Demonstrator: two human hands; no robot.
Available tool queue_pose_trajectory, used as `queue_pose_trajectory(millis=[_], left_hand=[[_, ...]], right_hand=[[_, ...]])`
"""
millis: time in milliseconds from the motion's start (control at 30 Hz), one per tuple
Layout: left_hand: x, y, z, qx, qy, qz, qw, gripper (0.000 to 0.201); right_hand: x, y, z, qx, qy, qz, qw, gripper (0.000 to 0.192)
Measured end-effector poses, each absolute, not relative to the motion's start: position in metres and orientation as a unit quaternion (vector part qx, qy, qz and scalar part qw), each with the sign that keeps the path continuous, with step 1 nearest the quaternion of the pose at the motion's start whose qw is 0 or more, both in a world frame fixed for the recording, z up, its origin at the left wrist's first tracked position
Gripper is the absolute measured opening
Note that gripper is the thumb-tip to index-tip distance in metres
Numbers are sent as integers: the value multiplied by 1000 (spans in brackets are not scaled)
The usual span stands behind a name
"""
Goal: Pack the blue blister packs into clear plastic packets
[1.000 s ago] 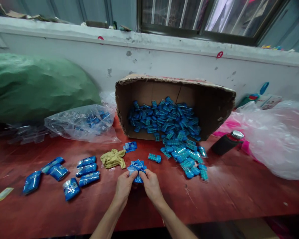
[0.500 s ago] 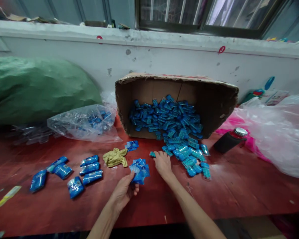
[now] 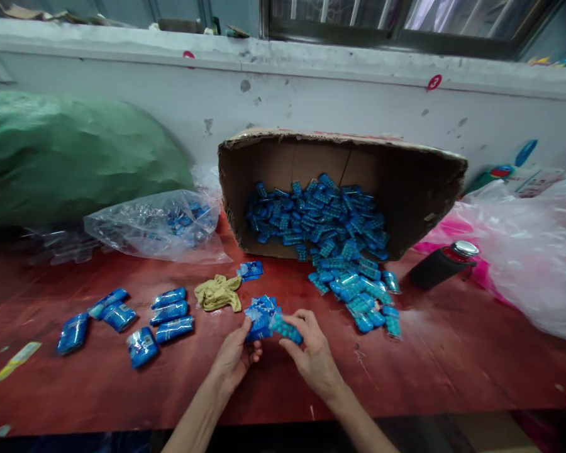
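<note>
The left hand (image 3: 234,360) keeps its grip clamped on blue sachets (image 3: 260,314); the right hand (image 3: 314,356) has lifted a turquoise packet (image 3: 287,329) off the bench (image 3: 273,399), grip closed around it, bringing the two together. Beyond, more packets (image 3: 358,294) spill from the cardboard box (image 3: 273,163).

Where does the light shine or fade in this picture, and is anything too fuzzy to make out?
Head view: glints on the wrapped blue packets and the flask's metal lid; head view again: deep shadow on the inner right side of the cardboard box; same head view: print on the flat blue cards in the left hand too small and soft to read.
</note>
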State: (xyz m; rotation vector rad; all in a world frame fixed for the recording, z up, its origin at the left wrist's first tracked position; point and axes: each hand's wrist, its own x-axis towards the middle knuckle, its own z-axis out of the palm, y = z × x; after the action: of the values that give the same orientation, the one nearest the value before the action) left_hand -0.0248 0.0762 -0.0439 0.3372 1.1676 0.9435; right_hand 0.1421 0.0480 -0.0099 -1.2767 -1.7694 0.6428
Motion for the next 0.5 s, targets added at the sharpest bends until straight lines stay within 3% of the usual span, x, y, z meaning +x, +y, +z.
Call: queue_pose_trajectory(millis=[333, 500], left_hand=[[-26, 75, -40, 155, 527, 437, 712, 32], [-27, 75, -40, 168, 517, 448, 710, 31]], right_hand=[[137, 41, -19, -502, -781, 116, 354, 40], [135, 40, -23, -491, -771, 144, 380, 39]])
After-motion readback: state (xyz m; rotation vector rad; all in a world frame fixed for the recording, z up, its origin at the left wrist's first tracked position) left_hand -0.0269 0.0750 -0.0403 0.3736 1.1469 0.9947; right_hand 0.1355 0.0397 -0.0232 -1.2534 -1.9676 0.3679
